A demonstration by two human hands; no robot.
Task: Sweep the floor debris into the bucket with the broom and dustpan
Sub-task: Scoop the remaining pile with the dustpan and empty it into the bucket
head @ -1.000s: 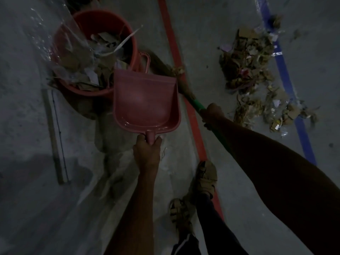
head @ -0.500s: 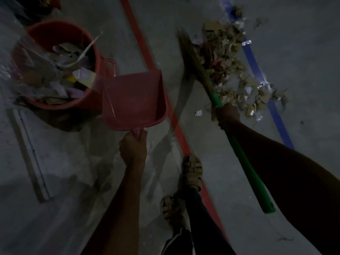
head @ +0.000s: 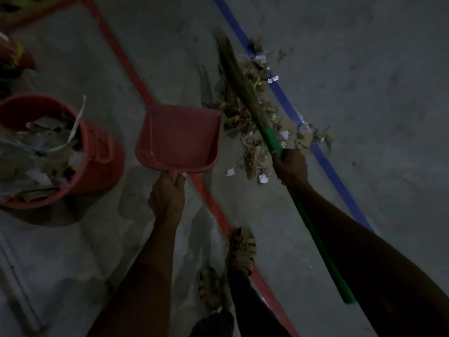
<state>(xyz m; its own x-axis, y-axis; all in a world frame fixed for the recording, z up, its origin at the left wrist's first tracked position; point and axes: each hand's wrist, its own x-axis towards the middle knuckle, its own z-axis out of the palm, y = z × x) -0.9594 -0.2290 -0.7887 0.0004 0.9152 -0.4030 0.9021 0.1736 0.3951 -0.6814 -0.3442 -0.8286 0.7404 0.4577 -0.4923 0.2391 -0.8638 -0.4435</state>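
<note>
Where the head view looks down on a dim concrete floor (head: 364, 81), the left hand (head: 167, 195) grips the short handle of a red dustpan (head: 179, 137), its fingers curled round the stub at the pan's near edge. The pan is empty inside, and its open mouth faces away from the person, over a red line (head: 121, 54) painted on the floor. Whether its front lip touches the ground cannot be told.

The right hand (head: 290, 166) is clamped around the green handle of a broom (head: 243, 88), just below where the straw bristles begin. The handle's free end runs back under the right forearm, and the bristles lie across a pile of debris (head: 255, 110), blurred at their far tip. The debris is a scatter of cardboard scraps, paper bits and shiny wrappers, just right of the dustpan's mouth and spreading onto a blue line (head: 286, 103).

A red bucket (head: 102, 161) stands left of the dustpan, well apart from the debris, already heaped with paper and cardboard. Two sandalled feet (head: 243, 251) stand near the red line between the arms. A pale strip (head: 19, 288) lies along the floor at the lower left.
</note>
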